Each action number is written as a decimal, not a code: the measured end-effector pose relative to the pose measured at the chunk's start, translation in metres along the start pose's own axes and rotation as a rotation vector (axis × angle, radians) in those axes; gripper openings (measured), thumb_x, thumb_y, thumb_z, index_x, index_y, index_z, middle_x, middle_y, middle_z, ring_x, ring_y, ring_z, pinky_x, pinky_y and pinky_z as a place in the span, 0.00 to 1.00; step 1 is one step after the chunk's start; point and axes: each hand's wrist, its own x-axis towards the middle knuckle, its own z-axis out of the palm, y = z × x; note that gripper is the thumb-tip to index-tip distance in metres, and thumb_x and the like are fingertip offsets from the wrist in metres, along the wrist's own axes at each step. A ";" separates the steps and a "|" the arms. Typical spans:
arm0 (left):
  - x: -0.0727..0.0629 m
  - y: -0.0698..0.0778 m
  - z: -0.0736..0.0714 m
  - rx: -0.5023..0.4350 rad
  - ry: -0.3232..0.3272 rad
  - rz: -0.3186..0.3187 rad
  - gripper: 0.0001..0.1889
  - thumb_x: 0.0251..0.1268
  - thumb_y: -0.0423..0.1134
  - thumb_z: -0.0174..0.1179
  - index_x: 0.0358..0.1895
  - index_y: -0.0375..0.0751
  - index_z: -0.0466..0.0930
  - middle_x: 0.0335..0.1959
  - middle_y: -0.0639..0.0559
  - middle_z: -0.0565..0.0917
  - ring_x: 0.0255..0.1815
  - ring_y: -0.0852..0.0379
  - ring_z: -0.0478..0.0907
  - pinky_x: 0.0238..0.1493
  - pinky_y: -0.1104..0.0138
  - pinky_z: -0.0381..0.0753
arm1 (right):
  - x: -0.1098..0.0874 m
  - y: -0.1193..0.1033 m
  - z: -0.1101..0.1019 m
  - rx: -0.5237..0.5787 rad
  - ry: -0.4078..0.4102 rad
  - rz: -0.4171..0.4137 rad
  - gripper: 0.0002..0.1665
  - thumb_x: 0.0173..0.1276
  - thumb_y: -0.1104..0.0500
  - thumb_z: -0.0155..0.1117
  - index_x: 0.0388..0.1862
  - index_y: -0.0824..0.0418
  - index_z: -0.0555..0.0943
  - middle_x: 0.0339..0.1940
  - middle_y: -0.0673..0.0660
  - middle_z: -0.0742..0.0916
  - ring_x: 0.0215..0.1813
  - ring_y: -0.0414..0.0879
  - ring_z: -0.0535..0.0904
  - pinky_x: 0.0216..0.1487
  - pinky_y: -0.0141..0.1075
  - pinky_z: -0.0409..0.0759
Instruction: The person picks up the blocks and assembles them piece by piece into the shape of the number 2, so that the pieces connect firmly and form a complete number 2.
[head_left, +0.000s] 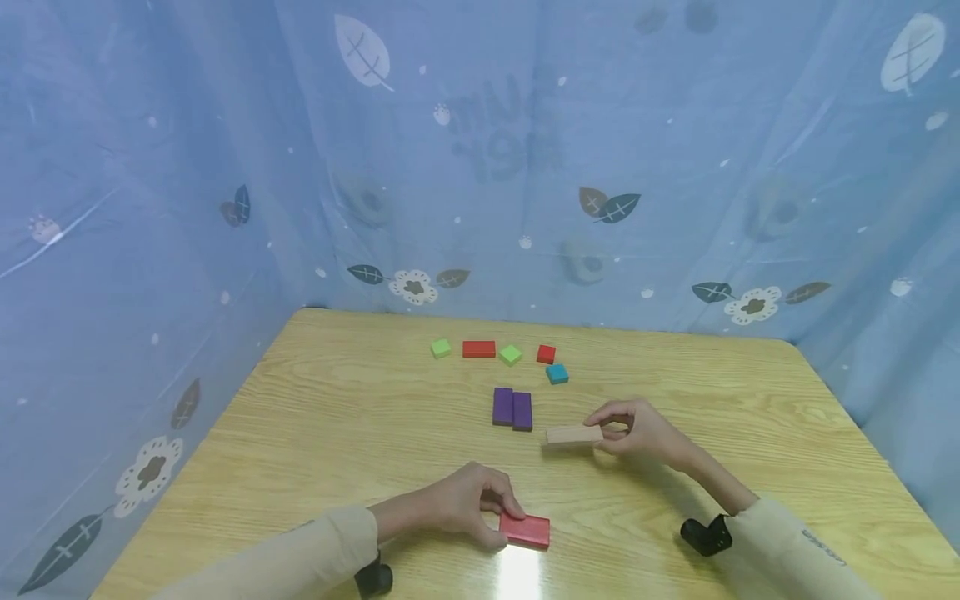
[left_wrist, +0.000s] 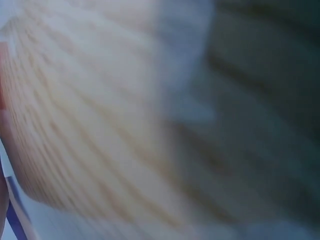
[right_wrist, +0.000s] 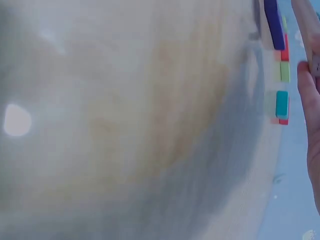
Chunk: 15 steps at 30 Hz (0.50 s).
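Low in the head view, my left hand [head_left: 461, 500] pinches the left end of a red rectangular block [head_left: 527, 532] at the tabletop. Farther right, my right hand [head_left: 645, 433] holds a pale wood-coloured block [head_left: 573, 435] by its right end, with a shadow below it. Two purple blocks [head_left: 503, 407] lie side by side beyond the hands. In the right wrist view, the fingers [right_wrist: 309, 95] show at the right edge, and the pale block is mostly cut off. Only a sliver of the left hand appears in the blurred left wrist view.
Toward the table's back lie a green block [head_left: 441, 348], a long red block [head_left: 478, 349], another green block [head_left: 511, 355], a small red block [head_left: 547, 354] and a blue block [head_left: 557, 373]. A blue patterned curtain [head_left: 487, 208] hangs behind and beside the wooden table [head_left: 337, 417].
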 end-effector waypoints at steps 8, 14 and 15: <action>-0.001 0.000 -0.001 0.027 -0.009 0.016 0.16 0.43 0.19 0.67 0.39 0.33 0.85 0.35 0.57 0.81 0.41 0.67 0.79 0.51 0.70 0.80 | -0.039 -0.017 0.012 0.010 0.109 0.026 0.16 0.57 0.67 0.71 0.44 0.70 0.82 0.47 0.68 0.83 0.47 0.37 0.82 0.49 0.30 0.80; -0.001 -0.001 -0.001 0.076 -0.006 0.020 0.15 0.43 0.21 0.68 0.39 0.34 0.85 0.35 0.58 0.81 0.41 0.68 0.79 0.51 0.71 0.79 | -0.063 -0.022 0.022 0.096 0.130 0.039 0.16 0.59 0.67 0.69 0.46 0.71 0.82 0.48 0.60 0.83 0.50 0.36 0.80 0.51 0.32 0.80; -0.001 -0.001 -0.001 0.084 -0.006 0.022 0.15 0.43 0.21 0.68 0.39 0.35 0.85 0.35 0.58 0.81 0.41 0.68 0.79 0.51 0.72 0.79 | -0.067 -0.022 0.024 0.113 0.133 0.041 0.15 0.59 0.68 0.69 0.46 0.71 0.81 0.48 0.59 0.84 0.51 0.37 0.80 0.52 0.33 0.80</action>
